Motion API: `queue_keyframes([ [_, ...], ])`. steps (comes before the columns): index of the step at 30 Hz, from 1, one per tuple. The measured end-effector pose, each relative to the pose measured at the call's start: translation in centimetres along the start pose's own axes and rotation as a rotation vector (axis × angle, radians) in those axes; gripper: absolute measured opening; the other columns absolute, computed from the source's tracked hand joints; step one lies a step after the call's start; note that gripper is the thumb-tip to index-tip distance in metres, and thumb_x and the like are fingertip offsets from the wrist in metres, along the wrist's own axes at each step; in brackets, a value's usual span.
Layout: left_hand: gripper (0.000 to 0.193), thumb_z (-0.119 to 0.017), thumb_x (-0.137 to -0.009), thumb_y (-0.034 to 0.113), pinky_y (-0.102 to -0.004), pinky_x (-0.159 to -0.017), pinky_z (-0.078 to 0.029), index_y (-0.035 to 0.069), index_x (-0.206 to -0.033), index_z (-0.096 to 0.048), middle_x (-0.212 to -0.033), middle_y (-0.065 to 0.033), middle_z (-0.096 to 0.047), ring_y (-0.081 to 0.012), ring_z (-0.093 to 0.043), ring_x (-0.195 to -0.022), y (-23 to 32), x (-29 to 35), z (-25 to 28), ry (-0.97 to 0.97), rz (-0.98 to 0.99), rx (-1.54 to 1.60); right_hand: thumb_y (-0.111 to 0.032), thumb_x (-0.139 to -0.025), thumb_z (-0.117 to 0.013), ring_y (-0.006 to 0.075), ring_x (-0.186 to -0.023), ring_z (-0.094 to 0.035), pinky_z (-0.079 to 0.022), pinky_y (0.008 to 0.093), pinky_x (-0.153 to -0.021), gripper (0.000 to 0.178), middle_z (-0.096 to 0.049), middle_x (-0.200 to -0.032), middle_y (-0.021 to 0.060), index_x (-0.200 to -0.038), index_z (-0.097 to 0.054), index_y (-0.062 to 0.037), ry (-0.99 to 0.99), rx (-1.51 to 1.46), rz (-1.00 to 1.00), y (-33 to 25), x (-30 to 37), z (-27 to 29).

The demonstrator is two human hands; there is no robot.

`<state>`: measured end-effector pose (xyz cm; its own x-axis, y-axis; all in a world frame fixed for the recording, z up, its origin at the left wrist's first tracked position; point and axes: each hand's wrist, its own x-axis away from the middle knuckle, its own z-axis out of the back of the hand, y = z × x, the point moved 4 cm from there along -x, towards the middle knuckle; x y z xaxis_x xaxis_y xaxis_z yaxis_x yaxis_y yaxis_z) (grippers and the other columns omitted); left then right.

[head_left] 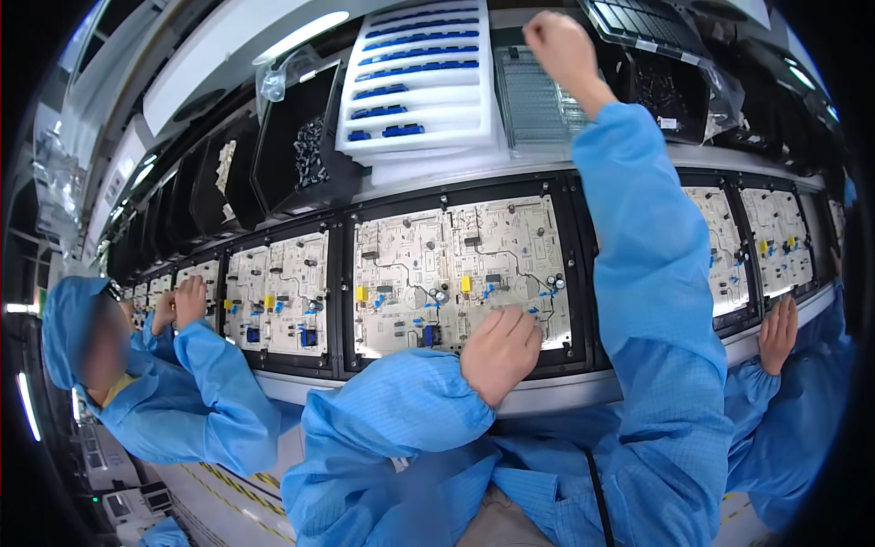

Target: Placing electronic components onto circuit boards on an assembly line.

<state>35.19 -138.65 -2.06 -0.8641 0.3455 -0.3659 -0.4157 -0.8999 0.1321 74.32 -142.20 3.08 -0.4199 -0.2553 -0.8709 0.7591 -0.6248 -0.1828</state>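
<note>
Two white circuit boards lie side by side in a black carrier frame (343, 301) before me: the left board (394, 255) and the right board (510, 242). Both bear yellow, blue and black parts. My left hand (499, 356) is over the near edge of the right board, its fingers curled down; whatever is under them is hidden. My right arm reaches far forward, and my right hand (561, 50) is closed above a clear compartmented tray (538, 100). Whether a small part sits in its fingers does not show.
A white foam tray (437, 100) with rows of blue parts stands beyond the boards. Black bins (305, 146) of small parts flank it. Co-workers' hands rest at boards on the left (190, 301) and right (777, 335). More framed boards (278, 283) continue along the line.
</note>
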Motion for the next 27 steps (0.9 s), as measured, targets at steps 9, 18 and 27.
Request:
queue_keyframes([
  [9,0.019,-0.058,-0.075,0.011,-0.0320,-0.072,-0.046,0.005,-0.092,-0.063,-0.080,-0.0041,-0.055,-0.0204,-0.055,-0.080,0.3,0.6,2.0,0.042,0.047,-0.045,-0.028,-0.085,-0.054,0.0414,-0.091,-0.063,-0.049,0.0489,-0.080,0.032,-0.065,-0.091,0.0267,-0.089,-0.068,0.0003,-0.589,0.452,-0.238,11.4,2.6,11.7],
  [18,0.018,-0.059,-0.087,0.010,-0.0374,-0.081,-0.053,0.002,-0.102,-0.064,-0.095,-0.0159,-0.067,-0.0294,-0.066,-0.088,-21.2,-10.3,7.8,-0.060,0.196,-0.284,-0.008,-0.076,-0.058,0.0435,-0.104,-0.059,-0.049,0.0463,-0.088,0.027,-0.061,-0.105,0.0315,-0.099,-0.064,0.0053,-0.794,0.471,-0.203,15.8,4.7,6.5],
  [27,0.020,-0.066,-0.080,0.020,-0.0401,-0.080,-0.051,0.006,-0.093,-0.069,-0.088,-0.0141,-0.068,-0.0309,-0.065,-0.087,-32.3,-14.7,2.7,0.056,0.221,0.113,-0.007,-0.082,-0.060,0.0364,-0.088,-0.064,-0.049,0.0417,-0.079,0.019,-0.066,-0.089,0.0222,-0.096,-0.065,0.0035,-0.688,0.385,-0.101,8.7,5.2,11.6],
])
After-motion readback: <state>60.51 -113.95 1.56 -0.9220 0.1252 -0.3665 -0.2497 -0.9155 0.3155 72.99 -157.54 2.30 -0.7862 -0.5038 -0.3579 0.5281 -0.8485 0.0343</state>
